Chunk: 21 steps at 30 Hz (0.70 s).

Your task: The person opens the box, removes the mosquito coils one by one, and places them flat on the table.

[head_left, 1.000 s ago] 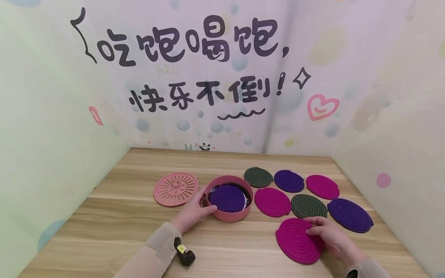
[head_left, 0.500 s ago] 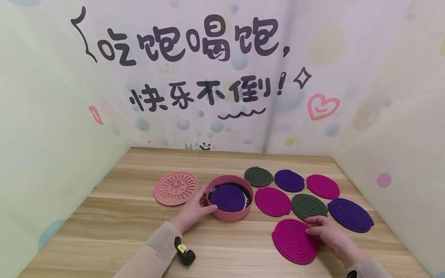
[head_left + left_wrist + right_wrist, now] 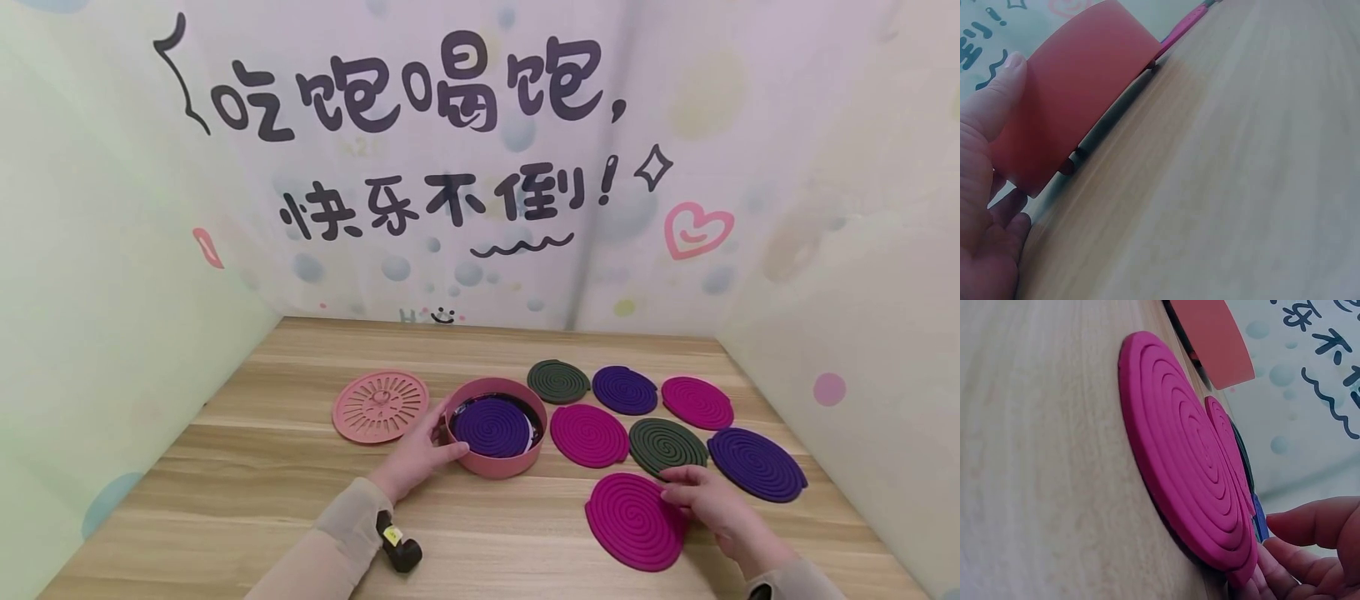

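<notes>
In the head view my left hand (image 3: 417, 460) holds the round pink mosquito coil box (image 3: 498, 468) by its left side. The thumb (image 3: 1000, 94) lies against the wall, with other fingers low by the bottom edge. A purple mosquito coil (image 3: 491, 429) lies inside the box. Loosely bent, my right hand (image 3: 712, 504) is at the right edge of a magenta mosquito coil (image 3: 636, 521) flat on the table. In the right wrist view the thumb (image 3: 1310, 522) is off this coil (image 3: 1179, 444), and the other fingers are right at its edge, partly hidden.
Left of the box lies a slotted pink lid (image 3: 380, 408). Several coils spread right and behind: green coils (image 3: 558, 382) (image 3: 666, 446), purple coils (image 3: 624, 391) (image 3: 757, 465) and magenta coils (image 3: 697, 403) (image 3: 589, 436). Walls bound the wooden table (image 3: 225, 492) at back and sides.
The front magenta coil has shifted slightly left, away from the right hand's fingers, and then stays put. Both hands and the box keep nearly the same places.
</notes>
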Motion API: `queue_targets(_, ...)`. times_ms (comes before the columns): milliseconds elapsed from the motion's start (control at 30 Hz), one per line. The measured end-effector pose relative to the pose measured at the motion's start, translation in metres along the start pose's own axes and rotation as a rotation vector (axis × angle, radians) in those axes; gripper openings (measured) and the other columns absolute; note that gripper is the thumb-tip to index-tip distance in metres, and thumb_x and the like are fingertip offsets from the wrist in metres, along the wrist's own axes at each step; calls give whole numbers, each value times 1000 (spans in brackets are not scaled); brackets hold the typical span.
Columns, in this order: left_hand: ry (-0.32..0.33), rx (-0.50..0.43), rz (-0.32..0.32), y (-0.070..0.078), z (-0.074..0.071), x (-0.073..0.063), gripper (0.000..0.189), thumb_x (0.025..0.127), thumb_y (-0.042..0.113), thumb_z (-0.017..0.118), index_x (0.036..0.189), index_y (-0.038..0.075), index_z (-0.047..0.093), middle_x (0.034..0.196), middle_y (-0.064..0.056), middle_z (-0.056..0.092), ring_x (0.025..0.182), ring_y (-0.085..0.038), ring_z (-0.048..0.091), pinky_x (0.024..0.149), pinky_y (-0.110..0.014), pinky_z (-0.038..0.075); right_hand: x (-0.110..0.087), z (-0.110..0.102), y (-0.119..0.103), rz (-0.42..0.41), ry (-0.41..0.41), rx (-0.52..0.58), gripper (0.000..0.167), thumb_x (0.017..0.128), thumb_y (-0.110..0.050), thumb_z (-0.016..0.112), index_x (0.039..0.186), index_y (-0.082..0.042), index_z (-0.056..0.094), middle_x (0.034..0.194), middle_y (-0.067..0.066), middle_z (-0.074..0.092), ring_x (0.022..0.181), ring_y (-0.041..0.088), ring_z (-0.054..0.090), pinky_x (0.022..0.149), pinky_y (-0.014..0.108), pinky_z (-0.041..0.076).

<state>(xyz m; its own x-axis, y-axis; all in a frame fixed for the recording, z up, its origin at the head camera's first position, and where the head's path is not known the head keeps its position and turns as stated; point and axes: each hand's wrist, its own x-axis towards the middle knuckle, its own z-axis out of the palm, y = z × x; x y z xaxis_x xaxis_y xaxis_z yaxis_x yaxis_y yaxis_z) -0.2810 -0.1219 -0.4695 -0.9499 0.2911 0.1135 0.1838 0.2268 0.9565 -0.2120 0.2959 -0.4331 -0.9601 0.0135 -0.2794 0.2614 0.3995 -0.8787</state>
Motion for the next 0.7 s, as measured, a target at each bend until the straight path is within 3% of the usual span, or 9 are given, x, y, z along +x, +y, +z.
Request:
queue_targets(200,-22,-23,-28,-6,-3,2,84,84,20,76,153,17,28,151,-12,35,138,-31,34,111,-49,29,3,0,1,3,3,-7,44,87,-3,62,124,18,48,97,4,64,82,12,58,70,29,51)
queue_targets(400,2,1,-26,0,-1,0,81,86,15,73,152,12,27,151,-15,35,137,-33,34,113,-49,26,3,0,1,-2,-3,-14,43,87,-2,61,123,18,47,96,5,64,82,12,59,69,28,51)
queue_targets(700,-38,-32,-4,-3,-3,1,84,85,21,75,153,16,26,152,-12,33,139,-31,31,113,-48,25,3,-1,1,-10,-21,-12,43,87,-1,60,122,19,46,95,5,64,81,12,60,69,28,52)
